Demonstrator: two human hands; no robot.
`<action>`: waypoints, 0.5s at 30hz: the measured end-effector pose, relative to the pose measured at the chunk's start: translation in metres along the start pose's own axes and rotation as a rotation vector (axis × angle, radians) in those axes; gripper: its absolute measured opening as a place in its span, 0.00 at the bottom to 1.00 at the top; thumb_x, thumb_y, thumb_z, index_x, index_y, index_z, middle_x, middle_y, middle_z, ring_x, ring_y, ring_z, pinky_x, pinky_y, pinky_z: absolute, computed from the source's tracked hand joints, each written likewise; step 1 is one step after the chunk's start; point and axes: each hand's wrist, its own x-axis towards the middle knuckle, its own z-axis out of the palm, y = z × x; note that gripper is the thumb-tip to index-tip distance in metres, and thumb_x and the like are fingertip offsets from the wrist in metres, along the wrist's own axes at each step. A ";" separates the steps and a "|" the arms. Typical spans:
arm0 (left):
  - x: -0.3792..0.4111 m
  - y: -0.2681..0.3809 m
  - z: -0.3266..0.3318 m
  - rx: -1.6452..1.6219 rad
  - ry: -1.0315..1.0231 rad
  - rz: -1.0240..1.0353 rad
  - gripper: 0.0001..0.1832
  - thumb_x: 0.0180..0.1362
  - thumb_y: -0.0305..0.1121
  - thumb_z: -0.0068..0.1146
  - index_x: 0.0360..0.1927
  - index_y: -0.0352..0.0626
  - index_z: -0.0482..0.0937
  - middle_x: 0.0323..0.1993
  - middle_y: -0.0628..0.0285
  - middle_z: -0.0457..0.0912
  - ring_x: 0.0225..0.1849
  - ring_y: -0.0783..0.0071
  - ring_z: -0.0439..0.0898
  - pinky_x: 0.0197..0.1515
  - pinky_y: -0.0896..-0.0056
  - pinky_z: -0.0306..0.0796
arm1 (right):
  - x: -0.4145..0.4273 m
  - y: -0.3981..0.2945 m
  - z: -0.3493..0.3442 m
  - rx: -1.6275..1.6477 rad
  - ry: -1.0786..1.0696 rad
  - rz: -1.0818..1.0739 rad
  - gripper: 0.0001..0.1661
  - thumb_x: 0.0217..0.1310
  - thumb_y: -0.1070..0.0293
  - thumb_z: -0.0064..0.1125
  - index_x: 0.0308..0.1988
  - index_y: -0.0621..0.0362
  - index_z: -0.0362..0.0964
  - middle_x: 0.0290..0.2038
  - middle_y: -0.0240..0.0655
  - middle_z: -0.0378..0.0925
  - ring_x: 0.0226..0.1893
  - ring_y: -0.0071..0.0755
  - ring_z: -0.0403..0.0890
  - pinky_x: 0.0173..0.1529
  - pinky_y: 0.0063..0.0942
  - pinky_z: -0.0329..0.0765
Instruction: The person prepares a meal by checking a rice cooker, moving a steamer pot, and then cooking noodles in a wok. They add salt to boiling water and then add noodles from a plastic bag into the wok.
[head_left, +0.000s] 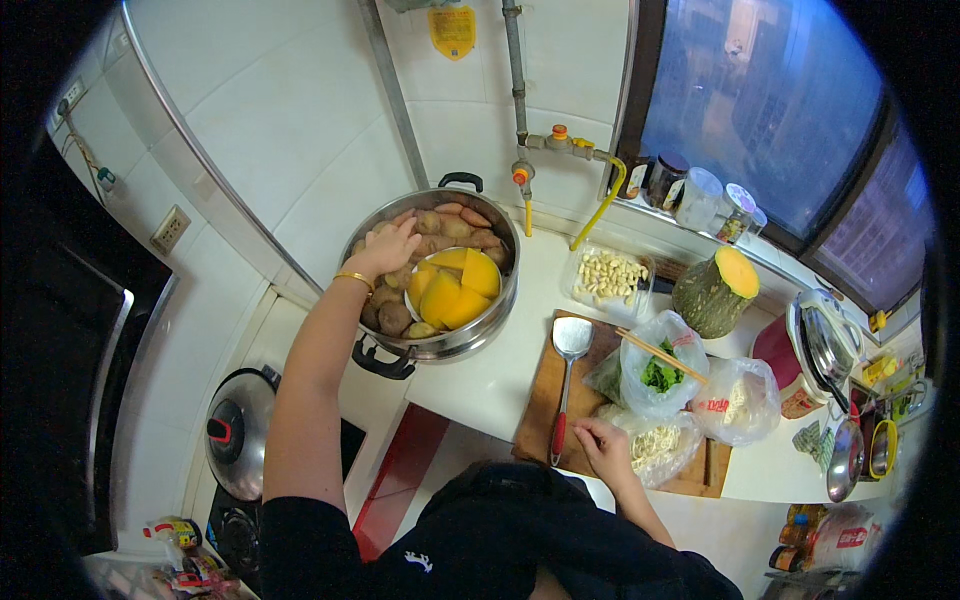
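Note:
My left hand (391, 244) reaches over a large metal steamer pot (480, 346), fingers spread on or just above the potatoes (393, 318) and sweet potatoes (474, 217) inside; I cannot tell whether it touches them. Wedges of yellow pumpkin (444, 295) sit in a white bowl (409, 301) within the same pot. My right hand (606, 450) is loosely curled over the front of a wooden cutting board (541, 397), with nothing visible in it. Just left of its fingers lies a metal spatula (572, 341) with a red-and-grey handle.
On the board lie plastic bags of leafy greens (663, 370) and noodles (654, 447), with chopsticks (660, 355) across one. Behind stand a tray of peeled garlic cloves (611, 277), a cut pumpkin (712, 296) and a red electric cooker (776, 337). A lidded wok (238, 433) stands at left.

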 end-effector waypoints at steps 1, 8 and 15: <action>-0.002 0.000 0.000 -0.006 0.042 0.028 0.27 0.62 0.49 0.34 0.60 0.46 0.60 0.58 0.55 0.67 0.60 0.56 0.63 0.59 0.45 0.51 | 0.001 -0.002 0.000 -0.003 -0.007 -0.010 0.07 0.54 0.71 0.58 0.35 0.59 0.77 0.29 0.42 0.78 0.29 0.41 0.80 0.33 0.29 0.75; -0.038 0.018 -0.047 -0.366 0.586 0.169 0.19 0.56 0.35 0.53 0.51 0.44 0.71 0.28 0.63 0.79 0.33 0.69 0.77 0.35 0.65 0.67 | 0.007 -0.011 0.006 0.055 -0.065 -0.077 0.07 0.54 0.71 0.57 0.35 0.60 0.77 0.30 0.42 0.79 0.29 0.40 0.80 0.33 0.29 0.75; -0.148 0.058 -0.086 -1.106 0.889 -0.162 0.12 0.62 0.36 0.48 0.39 0.39 0.78 0.10 0.75 0.65 0.11 0.91 0.60 0.14 0.86 0.52 | 0.009 -0.004 0.011 0.073 -0.130 -0.081 0.07 0.55 0.71 0.57 0.35 0.60 0.77 0.30 0.41 0.79 0.29 0.39 0.80 0.33 0.28 0.75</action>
